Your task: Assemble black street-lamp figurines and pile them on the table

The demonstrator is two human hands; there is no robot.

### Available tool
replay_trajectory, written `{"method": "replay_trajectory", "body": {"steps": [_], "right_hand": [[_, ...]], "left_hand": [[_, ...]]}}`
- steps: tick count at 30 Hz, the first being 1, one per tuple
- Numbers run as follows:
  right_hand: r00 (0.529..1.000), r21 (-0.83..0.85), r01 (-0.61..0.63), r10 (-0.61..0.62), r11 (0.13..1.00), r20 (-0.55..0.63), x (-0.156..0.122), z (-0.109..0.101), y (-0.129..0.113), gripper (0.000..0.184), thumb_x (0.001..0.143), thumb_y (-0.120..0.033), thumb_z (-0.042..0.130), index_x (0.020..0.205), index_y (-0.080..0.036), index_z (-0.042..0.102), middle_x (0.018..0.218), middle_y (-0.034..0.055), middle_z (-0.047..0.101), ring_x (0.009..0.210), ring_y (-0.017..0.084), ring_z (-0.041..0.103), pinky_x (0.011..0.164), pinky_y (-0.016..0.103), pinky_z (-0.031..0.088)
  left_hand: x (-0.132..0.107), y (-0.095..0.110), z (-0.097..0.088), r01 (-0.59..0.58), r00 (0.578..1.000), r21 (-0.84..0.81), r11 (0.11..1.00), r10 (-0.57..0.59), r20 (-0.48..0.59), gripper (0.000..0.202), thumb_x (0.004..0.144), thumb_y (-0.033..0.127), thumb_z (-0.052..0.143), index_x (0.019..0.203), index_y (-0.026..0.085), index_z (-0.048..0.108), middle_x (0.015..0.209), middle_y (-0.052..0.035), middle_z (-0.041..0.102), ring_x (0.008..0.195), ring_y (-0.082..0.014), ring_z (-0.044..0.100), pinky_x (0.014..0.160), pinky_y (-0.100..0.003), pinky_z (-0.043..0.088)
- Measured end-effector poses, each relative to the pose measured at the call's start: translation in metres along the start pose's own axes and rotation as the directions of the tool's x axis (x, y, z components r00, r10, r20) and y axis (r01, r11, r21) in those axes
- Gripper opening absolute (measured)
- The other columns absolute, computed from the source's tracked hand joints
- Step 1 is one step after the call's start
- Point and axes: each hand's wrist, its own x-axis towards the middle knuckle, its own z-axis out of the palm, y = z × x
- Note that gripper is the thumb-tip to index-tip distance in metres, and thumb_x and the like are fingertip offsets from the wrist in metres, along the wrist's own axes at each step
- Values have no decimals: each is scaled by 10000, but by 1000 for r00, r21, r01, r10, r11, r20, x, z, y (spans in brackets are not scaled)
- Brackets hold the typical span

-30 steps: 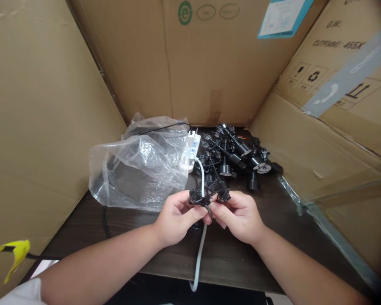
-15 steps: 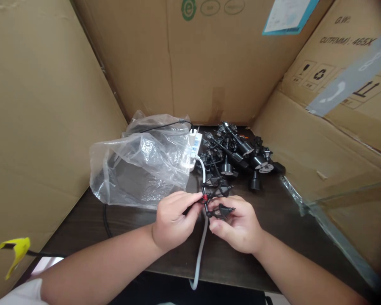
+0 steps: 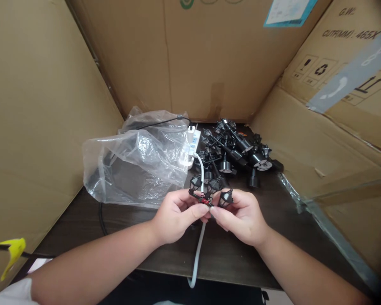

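Between both hands is a small black model street lamp point(image 3: 213, 185) with several lantern heads and a red bit at its middle. My left hand point(image 3: 180, 215) pinches it from the left, thumb laid along the red part. From the right, my right hand point(image 3: 241, 216) grips it with the thumb near the other thumb tip, just under the right lantern. The fingers behind the lamp are partly hidden. Behind the hands lies a pile of similar black lamps point(image 3: 238, 148) with round bases.
A clear plastic bag point(image 3: 136, 165) lies on the dark table point(image 3: 241, 262) at left. Beside it is a white power strip point(image 3: 193, 142), whose pale cable point(image 3: 197, 254) runs under my hands over the front edge. Cardboard walls point(image 3: 190, 63) enclose the back and sides.
The lamp has been turned, so its lanterns now point up and away instead of right. Both thumbs have come together at the red part. The view has shifted slightly.
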Motion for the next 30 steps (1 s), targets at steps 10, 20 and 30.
{"method": "replay_trajectory", "body": {"steps": [10, 20, 30], "right_hand": [[880, -575, 428, -466, 697, 90, -3, -6, 5, 86, 804, -97, 628, 828, -180, 630, 666, 30, 677, 562, 149, 642, 527, 242, 525], [882, -559, 435, -458, 706, 109, -4, -3, 0, 105, 798, -71, 597, 777, -173, 612, 609, 12, 650, 483, 107, 565, 474, 213, 461], [937, -387, 331, -347, 861, 30, -5, 2, 2, 102, 830, -89, 584, 768, -166, 612, 530, -16, 588, 418, 99, 536, 415, 210, 441]], "left_hand": [[-2, 0, -1, -131, 990, 97, 987, 136, -38, 83, 797, 179, 715, 846, 158, 778, 820, -66, 761, 737, -174, 693, 708, -270, 573], [-5, -9, 1, -92, 992, -61, 994, 86, -91, 84, 763, 194, 757, 829, 144, 743, 681, -29, 720, 579, -116, 641, 583, -214, 558], [-5, -7, -1, -134, 990, -55, 989, 132, -46, 49, 790, 167, 731, 834, 158, 751, 707, -24, 718, 611, -102, 637, 603, -192, 546]]}}
